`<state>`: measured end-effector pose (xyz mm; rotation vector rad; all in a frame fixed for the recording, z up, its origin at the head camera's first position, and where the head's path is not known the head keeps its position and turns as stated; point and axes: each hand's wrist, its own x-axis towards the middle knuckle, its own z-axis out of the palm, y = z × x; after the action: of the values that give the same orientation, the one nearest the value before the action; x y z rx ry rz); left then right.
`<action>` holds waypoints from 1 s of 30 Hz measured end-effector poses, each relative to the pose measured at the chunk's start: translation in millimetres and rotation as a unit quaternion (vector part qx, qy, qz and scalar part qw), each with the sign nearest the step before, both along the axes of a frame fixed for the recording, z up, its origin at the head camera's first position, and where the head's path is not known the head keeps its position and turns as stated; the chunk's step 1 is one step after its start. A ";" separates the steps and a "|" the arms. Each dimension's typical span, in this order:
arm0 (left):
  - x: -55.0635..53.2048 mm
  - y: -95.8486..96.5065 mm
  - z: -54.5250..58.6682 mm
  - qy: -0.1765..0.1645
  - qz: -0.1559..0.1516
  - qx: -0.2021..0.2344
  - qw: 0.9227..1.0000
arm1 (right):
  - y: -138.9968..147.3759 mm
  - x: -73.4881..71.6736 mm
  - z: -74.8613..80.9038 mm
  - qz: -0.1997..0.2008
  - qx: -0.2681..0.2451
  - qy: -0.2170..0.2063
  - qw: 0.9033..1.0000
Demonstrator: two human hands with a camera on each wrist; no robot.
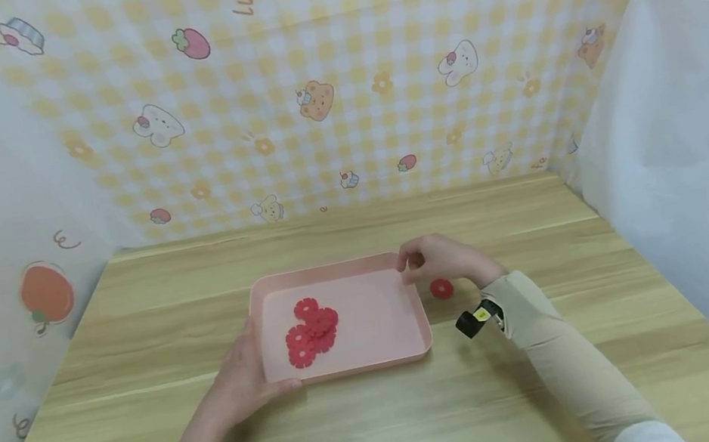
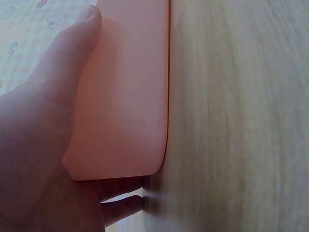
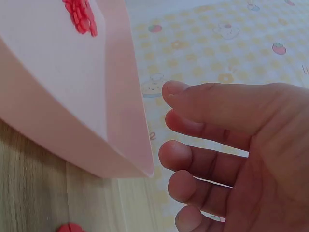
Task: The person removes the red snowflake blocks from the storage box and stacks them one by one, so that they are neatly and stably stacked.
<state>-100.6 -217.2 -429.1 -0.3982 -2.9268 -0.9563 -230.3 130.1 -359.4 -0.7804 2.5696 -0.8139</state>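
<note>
A shallow pink tray (image 1: 376, 317) stands on the wooden table. Several red snowflake building discs (image 1: 320, 323) are heaped in its left half, some overlapping. My left hand (image 1: 242, 371) holds the tray's front left corner, its thumb along the front wall and its fingers along the left side; the left wrist view shows the thumb against the outer wall (image 2: 125, 96). By the back right corner is my right hand (image 1: 439, 258), fingers loosely bent and nothing between them. In the right wrist view, its fingertips (image 3: 175, 154) are just apart from the tray's corner.
A single red disc (image 1: 442, 289) lies on the table (image 1: 386, 430) to the right of the tray, below the right hand. Behind the table hangs a yellow checked cloth (image 1: 353, 122). White sheets (image 1: 691, 125) close off both sides.
</note>
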 end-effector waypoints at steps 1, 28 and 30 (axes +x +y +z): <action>0.5 0.1 0.0 -0.002 0.002 -0.003 1.000 | -2.0 0.3 0.0 0.004 0.002 0.000 1.000; -2.9 -0.6 -4.8 0.009 -0.002 0.015 1.000 | -47.8 -0.8 -5.5 0.072 0.037 -0.002 0.997; -3.6 -0.3 -4.9 0.009 -0.005 0.021 1.000 | -49.8 -1.7 -6.6 0.071 0.034 -0.004 0.997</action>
<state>-104.2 -217.5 -434.0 -0.4168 -2.8863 -1.0074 -232.0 80.2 -366.0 -0.9247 2.4879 -0.6807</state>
